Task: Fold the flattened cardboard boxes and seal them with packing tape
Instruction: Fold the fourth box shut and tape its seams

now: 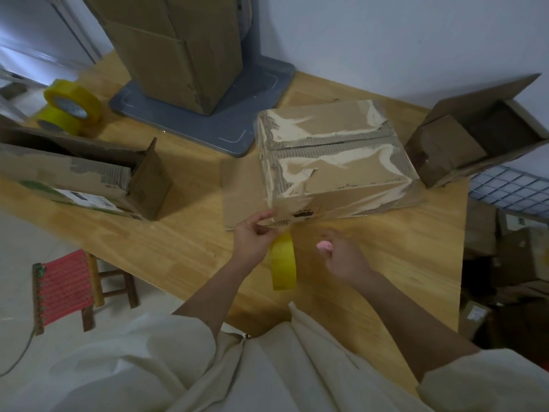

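Both forearms reach forward over the wooden surface (pixel 190 239). The left hand (pixel 252 242) sits at the near left corner of the box (pixel 332 162), fingers (pixel 263 217) curled, pinching the top of a yellow tape (pixel 283 263) strip against the box edge; the strip hangs down toward the person. The right hand (pixel 341 257) hovers just right of the tape, fingers clamped round a small pink object (pixel 324 245), blurred. The box stands closed, mid-surface, on flat cardboard.

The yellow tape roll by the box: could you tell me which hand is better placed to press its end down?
Probably left: the left hand already pinches the yellow tape roll at the box edge.
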